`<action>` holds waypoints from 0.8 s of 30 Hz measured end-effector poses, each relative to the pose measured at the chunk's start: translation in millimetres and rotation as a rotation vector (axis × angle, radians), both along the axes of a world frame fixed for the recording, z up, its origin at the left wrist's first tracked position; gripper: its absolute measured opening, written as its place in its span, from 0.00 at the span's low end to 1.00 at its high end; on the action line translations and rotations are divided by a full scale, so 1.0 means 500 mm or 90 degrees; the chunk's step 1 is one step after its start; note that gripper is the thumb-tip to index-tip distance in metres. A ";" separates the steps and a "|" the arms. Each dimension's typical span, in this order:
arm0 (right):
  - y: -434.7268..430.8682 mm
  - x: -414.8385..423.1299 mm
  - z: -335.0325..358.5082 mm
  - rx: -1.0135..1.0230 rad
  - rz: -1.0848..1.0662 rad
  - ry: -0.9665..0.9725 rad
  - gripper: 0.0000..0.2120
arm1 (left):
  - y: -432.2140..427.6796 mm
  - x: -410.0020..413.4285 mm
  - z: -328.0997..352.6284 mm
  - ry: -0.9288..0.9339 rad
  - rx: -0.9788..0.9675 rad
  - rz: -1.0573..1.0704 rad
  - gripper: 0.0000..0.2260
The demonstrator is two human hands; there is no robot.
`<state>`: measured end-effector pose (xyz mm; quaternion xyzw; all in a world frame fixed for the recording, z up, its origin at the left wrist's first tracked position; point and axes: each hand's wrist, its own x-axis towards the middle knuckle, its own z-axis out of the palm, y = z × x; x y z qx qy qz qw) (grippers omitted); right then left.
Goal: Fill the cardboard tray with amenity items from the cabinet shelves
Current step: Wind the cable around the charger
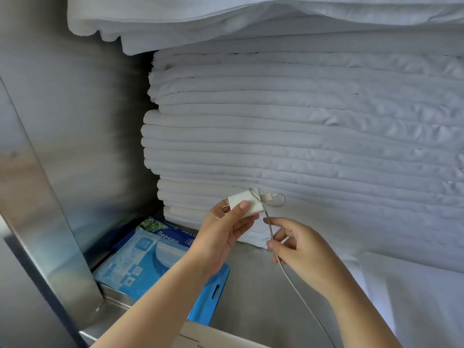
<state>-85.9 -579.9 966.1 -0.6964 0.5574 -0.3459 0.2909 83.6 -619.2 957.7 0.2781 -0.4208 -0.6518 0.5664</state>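
Left hand (221, 237): thumb and fingers clamped on a white charger plug (247, 203), held up against the foot of the folded linen stack (301, 134).
Right hand (301, 249): pinching the charger's cable (268, 222), just before the stack.
Cardboard tray (200, 332): well below the stack (only a corner shows).
Blue packets (140, 259): left of the stack's base.

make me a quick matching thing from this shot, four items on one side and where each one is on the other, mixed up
Things:
1. charger plug
2. cable
3. blue packets
4. folded linens

Places:
a. pinched by the right hand
b. stacked at the back of the shelf
c. held in the left hand
d. lying flat at the shelf's left end

Pairs: 1-c, 2-a, 3-d, 4-b
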 end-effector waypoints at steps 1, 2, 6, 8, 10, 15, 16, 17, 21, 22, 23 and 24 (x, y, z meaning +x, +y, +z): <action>0.002 0.000 0.000 0.010 0.010 0.028 0.18 | -0.001 0.000 0.000 0.004 0.007 0.021 0.18; 0.004 0.001 0.000 0.019 0.022 0.056 0.18 | -0.002 0.001 0.000 0.012 0.016 0.041 0.19; 0.011 0.003 -0.001 0.038 0.057 0.099 0.16 | -0.014 0.007 -0.003 -0.005 0.058 0.123 0.19; 0.012 0.004 0.000 0.036 0.062 0.108 0.14 | -0.022 0.007 -0.010 -0.052 0.073 0.170 0.17; 0.013 0.004 0.001 0.023 0.070 0.109 0.13 | -0.027 0.006 -0.015 -0.077 0.081 0.199 0.17; 0.019 0.007 0.004 -0.091 0.061 0.076 0.09 | -0.023 0.004 -0.012 -0.153 0.047 0.240 0.16; 0.018 0.006 0.004 -0.120 0.052 0.062 0.09 | -0.021 0.004 -0.010 -0.167 0.038 0.246 0.16; 0.017 0.004 0.004 -0.149 0.041 0.049 0.09 | -0.020 0.004 -0.009 -0.178 0.030 0.249 0.14; 0.018 0.004 0.007 -0.239 0.014 0.028 0.06 | -0.013 0.001 -0.004 -0.206 -0.008 0.245 0.11; 0.019 0.006 0.008 -0.258 0.006 0.027 0.06 | -0.011 0.000 -0.003 -0.214 -0.022 0.247 0.10; 0.019 0.008 0.009 -0.276 -0.006 0.024 0.05 | -0.009 -0.001 -0.002 -0.224 -0.036 0.248 0.09; 0.018 0.009 0.010 -0.292 -0.020 0.022 0.04 | -0.007 -0.002 0.000 -0.232 -0.049 0.250 0.08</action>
